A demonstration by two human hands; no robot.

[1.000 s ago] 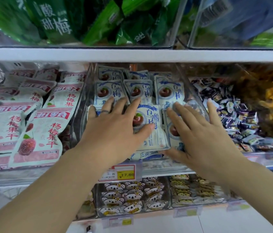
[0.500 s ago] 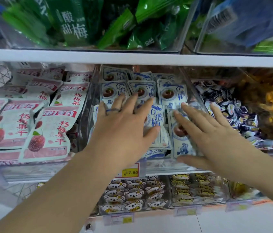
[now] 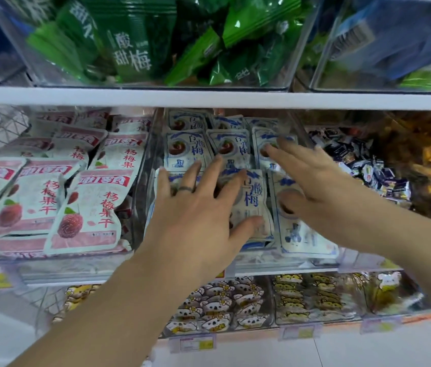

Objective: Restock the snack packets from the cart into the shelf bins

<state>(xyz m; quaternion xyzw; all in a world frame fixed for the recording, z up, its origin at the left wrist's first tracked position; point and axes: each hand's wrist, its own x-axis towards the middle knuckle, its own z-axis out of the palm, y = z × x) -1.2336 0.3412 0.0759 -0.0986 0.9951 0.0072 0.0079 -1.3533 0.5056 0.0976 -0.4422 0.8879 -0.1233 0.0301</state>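
Blue-and-white plum snack packets fill a clear shelf bin on the middle shelf, lying in overlapping rows. My left hand, with a ring on one finger, lies flat on the front packets with its fingers spread. My right hand reaches over the right-hand column of packets, fingers stretched toward the back row, palm down. Neither hand grips a packet. No cart is in view.
Pink-and-white bayberry packets fill the bin to the left. Small wrapped candies lie in the bin to the right. Green packets sit in the bin above the white shelf board. Bear-print snacks fill the bins below.
My right hand has slid further back and up along the right column of packets. My left hand has stayed flat on the front packets. The camera has tilted slightly.
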